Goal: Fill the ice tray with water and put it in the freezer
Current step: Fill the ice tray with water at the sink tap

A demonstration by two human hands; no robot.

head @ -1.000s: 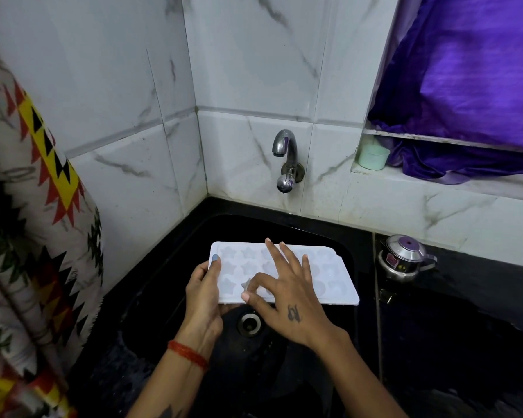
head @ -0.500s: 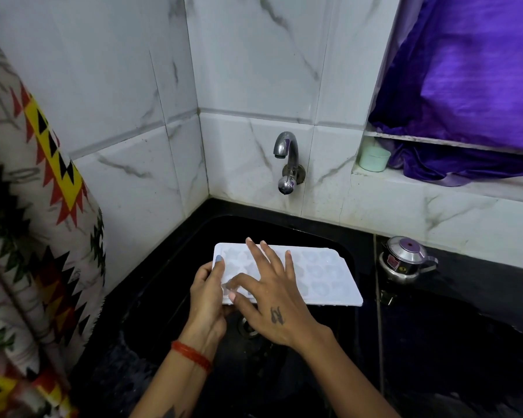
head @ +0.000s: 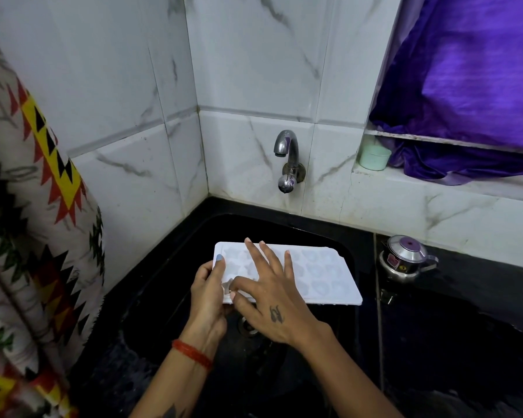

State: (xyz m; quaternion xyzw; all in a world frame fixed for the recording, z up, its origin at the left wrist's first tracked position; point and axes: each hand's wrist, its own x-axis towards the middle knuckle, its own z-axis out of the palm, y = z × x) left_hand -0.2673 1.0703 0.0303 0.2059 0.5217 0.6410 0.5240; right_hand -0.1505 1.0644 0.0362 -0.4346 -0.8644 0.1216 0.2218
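Observation:
A white ice tray (head: 323, 273) with star-shaped cells is held level over the black sink (head: 175, 276). My left hand (head: 207, 294) grips its left end, thumb on top of the rim. My right hand (head: 272, 297) lies over the left half of the tray; three fingers stretch flat across the cells while the index finger bends down into a cell near the front left corner. The chrome tap (head: 287, 158) juts from the tiled wall behind the sink, and no water runs from it.
A small steel pot with a purple knob (head: 405, 259) stands on the black counter right of the sink. A pale green cup (head: 374, 158) sits on the window ledge beside purple cloth (head: 465, 86). A patterned curtain (head: 27, 236) hangs at the left.
My right hand has slid left across the tray, its index finger moving from the middle cells to the front left corner. The left hand and the tray have barely moved.

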